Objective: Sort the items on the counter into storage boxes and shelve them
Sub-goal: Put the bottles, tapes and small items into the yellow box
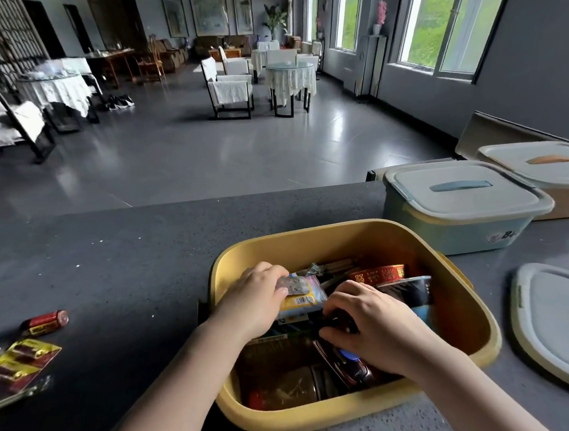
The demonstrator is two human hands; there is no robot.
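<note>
Head view: the packing step is judged to be in hand, with both hands lowered into the open yellow storage box (pixel 465 320) on the dark counter (pixel 94 262). The left hand (pixel 252 301) is curled over the far-left corner of the contents, and a small clear packet (pixel 294 286) is pinched between its thumb and fingertips, directly above a yellow-and-pink flat pack (pixel 302 301). The right hand (pixel 375 323) is bent at the knuckles, its fingers closed round a small dark object (pixel 339 322) whose shape cannot be made out. Just beyond the right fingertips a red tin (pixel 378 274) and a dark cup-like container (pixel 406 291) are wedged; under the right palm a dark item with a blue cap (pixel 350 357) is partly hidden.

The box's long axis is seen running from the near-left edge toward the far right, its open mouth facing up. The pinched packet lies with its long axis across the box, pointing right toward the other hand.

Well left of the left fingers, a loose red battery (pixel 46 322) and a carded battery pack (pixel 21 368) are left unsorted, so the sorting is judged unfinished. The next move is thought to call for the packet to be pressed flat so that the loose lid (pixel 560 330), lying right of the right hand, can be seated. Two lidded boxes, blue (pixel 458 223) and pink (pixel 564 195), stand beyond.
</note>
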